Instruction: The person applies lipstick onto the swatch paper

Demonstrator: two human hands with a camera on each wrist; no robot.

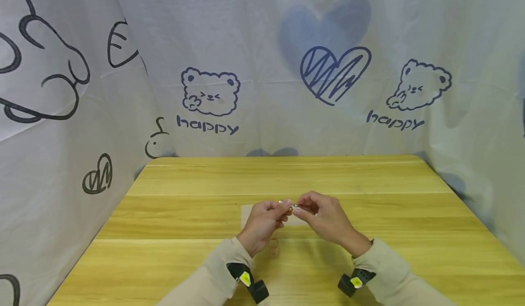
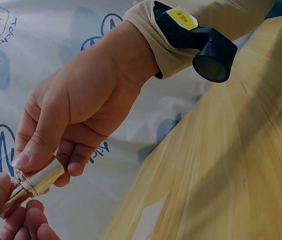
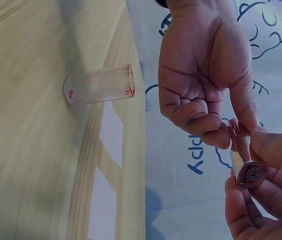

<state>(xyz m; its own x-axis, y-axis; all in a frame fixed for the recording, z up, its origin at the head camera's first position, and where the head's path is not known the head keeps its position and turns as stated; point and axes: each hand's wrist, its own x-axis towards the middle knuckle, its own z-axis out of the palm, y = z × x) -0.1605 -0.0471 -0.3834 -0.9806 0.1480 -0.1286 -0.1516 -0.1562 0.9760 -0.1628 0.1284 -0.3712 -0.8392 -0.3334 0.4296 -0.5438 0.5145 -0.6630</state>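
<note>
Above the table, both hands hold a small gold-coloured metal tube [image 2: 46, 179], which looks like a lipstick case. My left hand [image 1: 262, 221] pinches one end between thumb and fingers. The other end is gripped by the thumb and fingers of my right hand [image 1: 331, 219]. In the right wrist view the tube [image 3: 240, 157] shows a flat, many-sided end with a dark patterned face. Fingers hide part of the tube. Below the hands, a clear cylinder [image 3: 108, 85] with reddish marks at its rim and base stands on the table.
Two white pieces of paper [image 3: 112, 135] lie on the wooden table [image 1: 164, 215] beyond the clear cylinder. White curtains [image 1: 262, 37] printed with hearts and bears hang behind and beside the table. Each wrist carries a black camera strap [image 1: 242, 272].
</note>
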